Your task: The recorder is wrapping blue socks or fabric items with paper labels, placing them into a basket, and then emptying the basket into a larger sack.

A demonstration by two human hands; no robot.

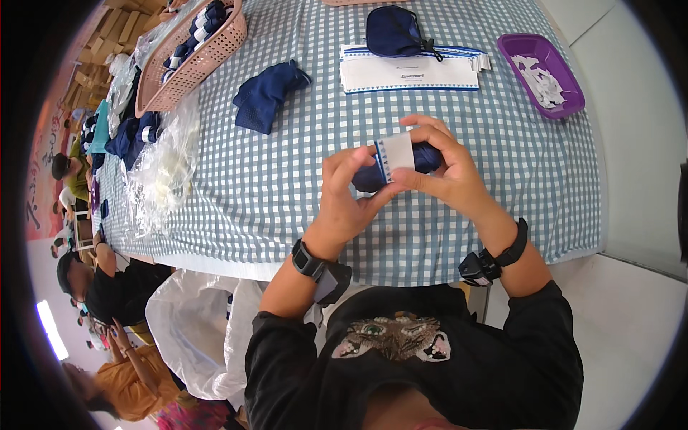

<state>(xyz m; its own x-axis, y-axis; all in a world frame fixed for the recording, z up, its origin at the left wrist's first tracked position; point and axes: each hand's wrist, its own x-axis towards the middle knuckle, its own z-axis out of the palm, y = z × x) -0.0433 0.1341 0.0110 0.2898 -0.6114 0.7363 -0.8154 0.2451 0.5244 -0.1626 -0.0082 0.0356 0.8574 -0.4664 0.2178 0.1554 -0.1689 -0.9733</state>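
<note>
Far left: plastic bags are lying loose beside a pink basket holding banded navy rolls. Next over, an unbanded navy cloth is sitting flat on the checked table.

Centre: left hand is pinching the navy roll from below, thumb and fingers closed on it. The roll is being held in the air over the near table edge, between both hands. A white paper band with a blue edge is being wrapped round its middle.

Right hand is closing over the top, fingertips pressing the band end down; fingers curled and gripping roll plus band.

Doing it well, my read: keep the left pinch tight so the roll isn't loosening, pull the band snug, keep it square to the roll, overlap the ends cleanly before pressing.

Behind: a stack of bands with a navy pouch on it. Far right: purple tray holding white paper scraps.
</note>
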